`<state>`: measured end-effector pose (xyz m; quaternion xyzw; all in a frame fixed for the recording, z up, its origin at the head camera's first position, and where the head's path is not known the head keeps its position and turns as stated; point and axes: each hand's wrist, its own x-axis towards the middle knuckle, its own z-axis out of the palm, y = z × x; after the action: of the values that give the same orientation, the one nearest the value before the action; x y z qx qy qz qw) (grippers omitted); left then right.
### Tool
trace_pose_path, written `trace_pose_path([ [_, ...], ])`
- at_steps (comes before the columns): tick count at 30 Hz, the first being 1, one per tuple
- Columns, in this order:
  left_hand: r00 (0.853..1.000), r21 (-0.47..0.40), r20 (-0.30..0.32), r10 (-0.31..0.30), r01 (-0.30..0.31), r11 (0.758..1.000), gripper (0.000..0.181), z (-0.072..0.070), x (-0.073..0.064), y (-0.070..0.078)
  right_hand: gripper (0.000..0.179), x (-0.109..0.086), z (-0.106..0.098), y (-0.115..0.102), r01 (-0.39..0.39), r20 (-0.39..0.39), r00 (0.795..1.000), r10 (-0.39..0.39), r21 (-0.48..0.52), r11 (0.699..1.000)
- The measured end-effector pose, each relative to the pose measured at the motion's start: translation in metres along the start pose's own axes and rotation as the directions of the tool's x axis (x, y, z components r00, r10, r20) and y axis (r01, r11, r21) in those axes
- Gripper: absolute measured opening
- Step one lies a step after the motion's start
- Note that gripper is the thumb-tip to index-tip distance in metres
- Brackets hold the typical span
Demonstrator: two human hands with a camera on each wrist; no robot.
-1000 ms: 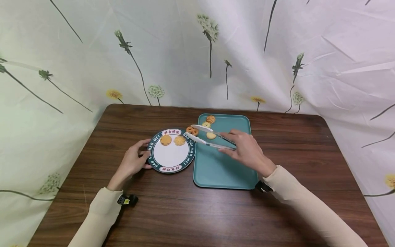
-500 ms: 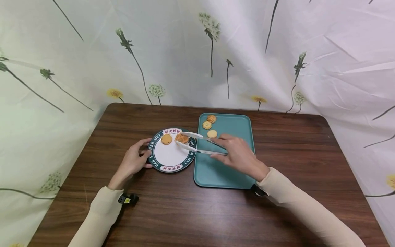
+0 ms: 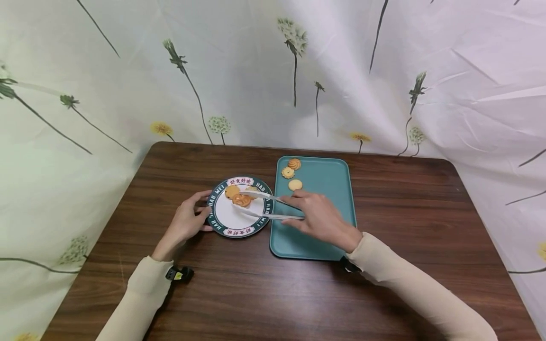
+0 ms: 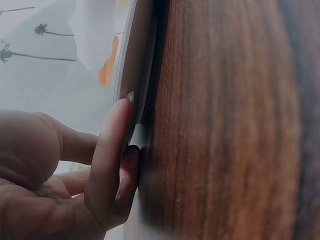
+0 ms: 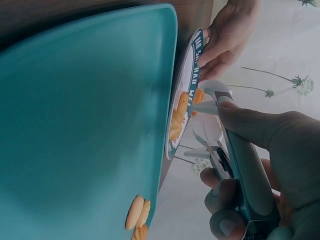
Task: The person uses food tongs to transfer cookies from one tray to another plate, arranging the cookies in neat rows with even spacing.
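Note:
My left hand grips the left rim of a round plate with a dark green lettered border. In the left wrist view, fingers lie against the plate's edge. With my right hand I hold tongs with white tips. Between those tips is a pretzel-shaped cookie, above the upper middle of the plate; whether it touches the plate I cannot tell. A round dotted cookie lies on the plate, and a flower-shaped cookie is partly covered by the tongs.
Right of the plate, close to its rim, lies a teal tray. Its upper left part bears a swirl cookie, a scalloped cookie and a smooth round cookie. A dandelion-print cloth hangs behind the wooden table.
My right hand has moved left, bringing the pretzel-shaped cookie in the tongs from the tray's left edge to over the plate, past the flower-shaped cookie. My left hand stays at the rim.

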<state>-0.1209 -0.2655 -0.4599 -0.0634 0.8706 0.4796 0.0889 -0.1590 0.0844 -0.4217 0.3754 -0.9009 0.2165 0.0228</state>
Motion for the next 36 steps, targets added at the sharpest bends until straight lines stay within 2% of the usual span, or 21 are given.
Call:
trace_pose_path([
  [9,1.0,0.007,-0.009,0.016,-0.016,1.0,0.053,-0.002,0.0,0.001,0.054,0.007,0.003,-0.005,0.026,0.032,0.999,-0.026,0.016,1.0],
  [18,1.0,-0.008,-0.005,0.006,-0.006,1.0,0.053,-0.002,0.001,-0.002,0.054,0.011,0.011,-0.004,0.069,0.04,0.997,-0.07,0.021,0.997],
  [36,1.0,-0.045,-0.001,0.015,-0.016,0.999,0.053,0.0,0.002,-0.003,0.055,0.015,0.02,-0.008,0.084,0.064,0.994,-0.087,0.05,0.995],
])
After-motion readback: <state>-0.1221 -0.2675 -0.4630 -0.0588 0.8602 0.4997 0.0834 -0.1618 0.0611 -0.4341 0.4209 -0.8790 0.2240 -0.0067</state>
